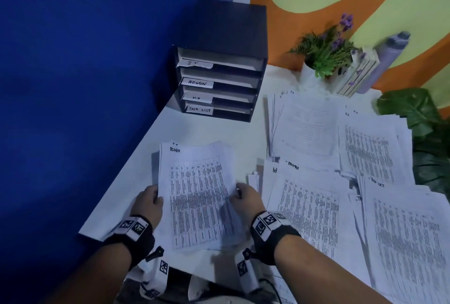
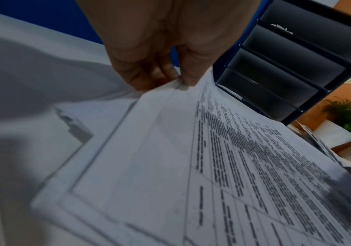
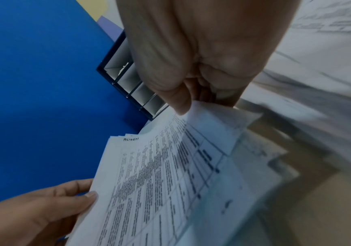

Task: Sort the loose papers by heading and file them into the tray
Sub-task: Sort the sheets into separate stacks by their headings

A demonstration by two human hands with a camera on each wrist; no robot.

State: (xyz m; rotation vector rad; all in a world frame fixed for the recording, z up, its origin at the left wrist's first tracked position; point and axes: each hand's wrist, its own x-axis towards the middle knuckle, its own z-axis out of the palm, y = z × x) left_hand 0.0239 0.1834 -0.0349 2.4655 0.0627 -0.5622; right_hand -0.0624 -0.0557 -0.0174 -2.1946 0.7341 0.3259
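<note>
I hold a stack of printed sheets (image 1: 197, 196) above the white table (image 1: 207, 130); its top sheet is headed ADMIN, and a sheet marked IT peeks out behind. My left hand (image 1: 152, 200) pinches the stack's left edge (image 2: 176, 86) with the thumb on top. My right hand (image 1: 246, 196) grips the right edge (image 3: 202, 113), thumb on top and fingers curled beneath. The black four-slot tray (image 1: 219, 60) stands at the table's back left, labelled IT, ADMIN, H.R and TASK LIST from top to bottom.
Sorted piles cover the right of the table: an IT pile (image 1: 306, 125), an H.R pile (image 1: 372, 147), an ADMIN pile (image 1: 309, 206), a TASK LIST pile (image 1: 409, 242). A potted plant (image 1: 323, 57), books (image 1: 358, 74) and large leaves (image 1: 423, 121) sit at back right. A blue wall (image 1: 85, 84) bounds the left.
</note>
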